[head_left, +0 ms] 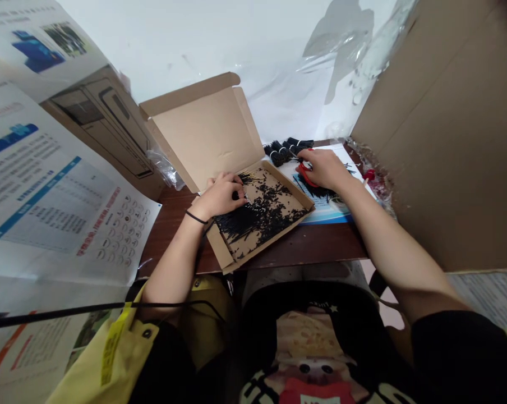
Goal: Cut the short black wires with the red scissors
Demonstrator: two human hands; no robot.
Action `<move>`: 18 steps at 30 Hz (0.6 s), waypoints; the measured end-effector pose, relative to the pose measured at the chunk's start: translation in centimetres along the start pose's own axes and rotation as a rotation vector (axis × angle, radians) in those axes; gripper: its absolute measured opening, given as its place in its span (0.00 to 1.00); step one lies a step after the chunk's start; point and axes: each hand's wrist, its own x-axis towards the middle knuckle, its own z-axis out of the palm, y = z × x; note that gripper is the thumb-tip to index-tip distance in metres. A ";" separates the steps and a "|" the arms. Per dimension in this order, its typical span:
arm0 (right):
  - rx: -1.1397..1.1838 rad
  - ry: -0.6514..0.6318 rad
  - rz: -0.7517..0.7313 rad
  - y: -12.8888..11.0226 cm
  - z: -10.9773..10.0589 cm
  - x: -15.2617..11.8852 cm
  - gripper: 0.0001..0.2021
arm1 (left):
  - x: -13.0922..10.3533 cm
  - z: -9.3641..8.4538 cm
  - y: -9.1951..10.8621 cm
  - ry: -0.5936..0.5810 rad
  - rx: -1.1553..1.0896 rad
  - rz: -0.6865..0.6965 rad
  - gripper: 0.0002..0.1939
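Observation:
My left hand [223,195] rests over the left side of an open cardboard box [220,252], its fingers curled in and pressed together. What they hold is hidden. Under and beside it lie many thin black wire-like strands [239,221], some with shiny tips. Short black cut pieces [274,210] are scattered over the rest of the box floor. To the right of the box, my right hand [327,168] is closed around scissors with red handles [307,175], whose blades point left toward black bundles [282,151] tied with white bands. More black strands [318,191] lie below this hand.
The box lid [207,129] stands raised against the white wall. Printed sheets [64,191] and a carton [106,123] border the left. A tall cardboard panel [442,134] closes off the right. Clear plastic and a red item [368,174] lie beside the blue-white paper [329,216] on the brown table [321,244].

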 end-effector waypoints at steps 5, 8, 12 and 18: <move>0.034 0.141 0.085 -2.9 -1.1 -0.5 0.15 | 0.3 0.3 -0.3 0.059 -0.074 0.021 0.08; 0.073 0.147 0.036 -5.0 -1.4 -1.0 0.14 | 0.3 -0.2 -0.4 0.090 -0.187 0.094 0.08; 0.204 0.116 0.000 -7.0 -1.3 -1.6 0.13 | 0.1 -1.2 0.1 0.159 -0.398 0.054 0.09; 0.683 0.031 0.010 -8.7 0.3 -2.1 0.13 | 0.8 -0.5 1.9 0.429 -0.930 -0.195 0.09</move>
